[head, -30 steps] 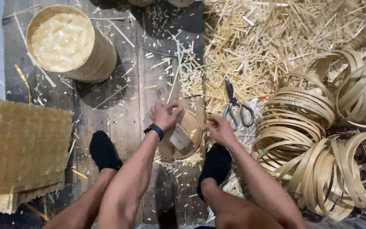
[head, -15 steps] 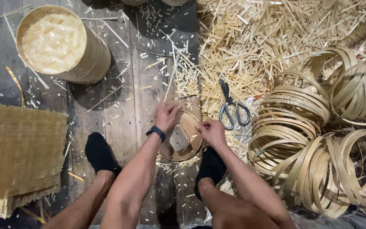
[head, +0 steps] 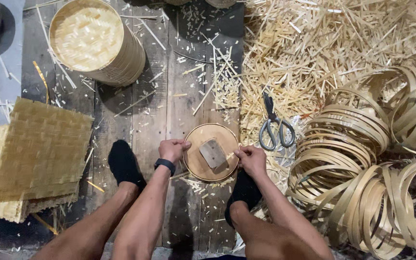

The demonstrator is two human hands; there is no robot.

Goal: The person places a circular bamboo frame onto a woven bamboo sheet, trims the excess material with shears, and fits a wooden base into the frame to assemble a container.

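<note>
Disc: round wooden disc [head: 211, 152] (a small block on top) lies on the floor between both hands.
Left hand [head: 172, 149]: fingers curled, gripping the disc's left edge.
Right hand [head: 251, 160]: pinching its right edge.
Scissors [head: 275, 126]: just beyond the right hand.

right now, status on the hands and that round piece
Left hand and right hand grip round wooden disc by its edges. Scissors beside it, clear.

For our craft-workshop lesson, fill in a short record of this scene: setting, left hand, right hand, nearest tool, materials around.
setting: plank floor strewn with bamboo offcuts
left hand: left hand grips the left edge of a round wooden disc
right hand: right hand grips the disc's right edge
on the disc: small rectangular block
nearest tool: scissors, right of the disc
materials: coiled bamboo strips, woven mats, round woven basket
</note>
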